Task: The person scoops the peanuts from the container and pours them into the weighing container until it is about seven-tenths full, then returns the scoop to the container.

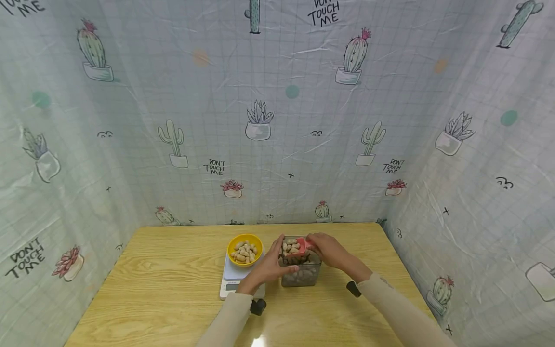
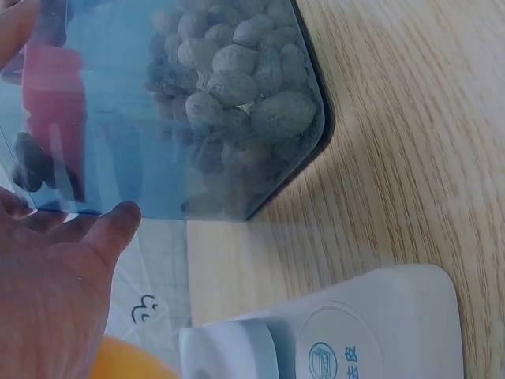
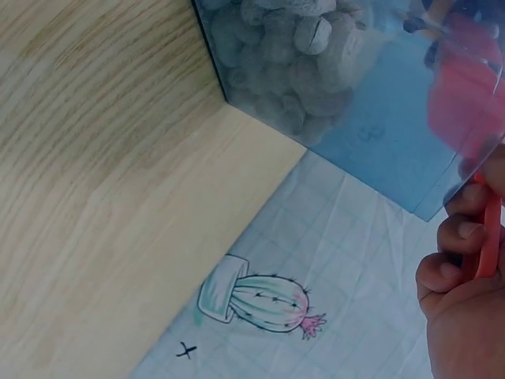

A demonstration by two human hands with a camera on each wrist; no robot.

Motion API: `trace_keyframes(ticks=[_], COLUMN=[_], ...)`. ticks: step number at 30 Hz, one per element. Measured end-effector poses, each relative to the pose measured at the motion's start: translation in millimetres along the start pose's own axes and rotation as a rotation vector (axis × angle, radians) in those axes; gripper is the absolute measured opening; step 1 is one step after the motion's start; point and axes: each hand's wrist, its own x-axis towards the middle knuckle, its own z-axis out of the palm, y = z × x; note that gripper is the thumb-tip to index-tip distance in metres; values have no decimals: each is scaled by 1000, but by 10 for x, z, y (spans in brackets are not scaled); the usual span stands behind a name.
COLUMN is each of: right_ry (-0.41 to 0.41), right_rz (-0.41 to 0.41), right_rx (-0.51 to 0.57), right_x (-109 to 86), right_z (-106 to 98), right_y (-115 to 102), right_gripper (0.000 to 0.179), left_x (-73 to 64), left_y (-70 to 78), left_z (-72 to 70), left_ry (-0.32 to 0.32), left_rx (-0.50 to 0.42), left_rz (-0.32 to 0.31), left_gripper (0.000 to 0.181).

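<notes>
In the head view, my right hand (image 1: 328, 248) grips the handle of a red scoop (image 1: 302, 247) at the top of a clear grey plastic container (image 1: 299, 280). The scoop carries several unshelled peanuts (image 1: 289, 246). More peanuts (image 2: 229, 87) fill the lower part of the container in the left wrist view. My left hand (image 1: 270, 265) holds the container's left side near the rim, its thumb along the front. From the right wrist view, the fingers (image 3: 465, 230) curl round the scoop's handle (image 3: 491, 241), and the scoop's head shows through the container wall.
Left of the container, a yellow bowl (image 1: 229, 254) with peanuts in it stands on a white kitchen scale (image 1: 233, 273). The left forearm partly covers the scale. Behind the wooden table (image 1: 173, 270) hangs a cactus-print curtain (image 1: 286, 159), which also closes off both sides.
</notes>
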Motion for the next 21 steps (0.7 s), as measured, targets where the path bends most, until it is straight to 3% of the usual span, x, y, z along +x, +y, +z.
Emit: trace_keyframes(ticks=[13,21], right_ry=[87,93], right_rz=[60,183], right_rx=[57,116], right_x=[-109,-199], right_z=[64,40], right_y=[55,74], right_gripper=[15,19], left_x=[-7,-14], left_y=[-5,1], left_z=[-3,-7], left_ry=[4,-3], left_rx=[9,1], left_rz=[3,1], left_gripper=[110,111])
